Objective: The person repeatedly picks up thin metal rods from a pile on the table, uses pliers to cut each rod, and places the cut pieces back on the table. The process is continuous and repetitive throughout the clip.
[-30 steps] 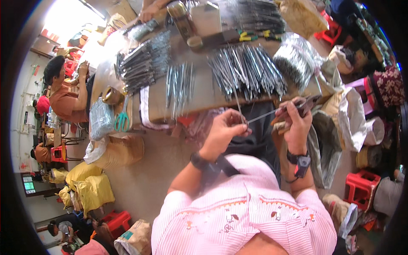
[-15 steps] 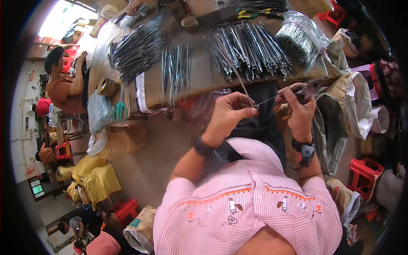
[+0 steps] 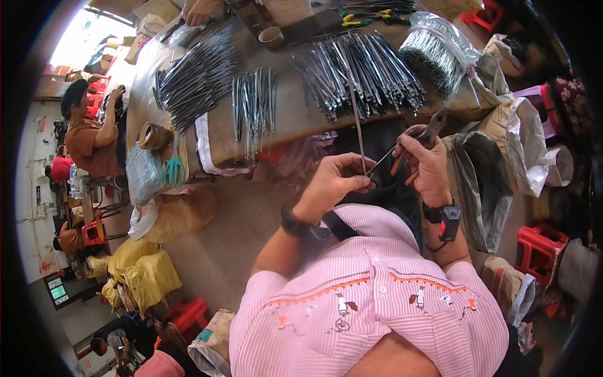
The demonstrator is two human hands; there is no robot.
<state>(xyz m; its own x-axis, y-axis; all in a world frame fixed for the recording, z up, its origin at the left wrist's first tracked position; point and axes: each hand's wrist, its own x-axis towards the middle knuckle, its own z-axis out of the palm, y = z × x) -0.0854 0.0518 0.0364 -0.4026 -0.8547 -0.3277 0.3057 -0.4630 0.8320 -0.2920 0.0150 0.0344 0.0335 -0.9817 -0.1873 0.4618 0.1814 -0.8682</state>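
In front of my chest, my left hand (image 3: 331,185) pinches the lower end of a long flat metal strip (image 3: 358,133), which stands nearly upright toward the table. My right hand (image 3: 428,173) is closed around pliers with orange handles (image 3: 433,128), their jaws pointing up and away. Its thumb and fingertips also hold a thin metal rod (image 3: 384,161) that slants down to my left fingertips. There it meets the strip's end; the exact joint is too small to make out. Beyond my hands, a wide row of metal strips (image 3: 367,78) lies along the table's near edge.
More strips lie in a dark pile (image 3: 198,78) and a smaller group (image 3: 252,103) on the table (image 3: 295,129). A plastic-wrapped wire bundle (image 3: 436,53), teal scissors (image 3: 174,169), a tape roll (image 3: 155,135) and a cup (image 3: 271,38) are around. Open sacks (image 3: 483,188) stand at right. A person (image 3: 94,132) sits at left.
My right hand has come lower and closer to me, with the pliers turned more upright. The strip in my left hand stands steeper, and the rod slants more.
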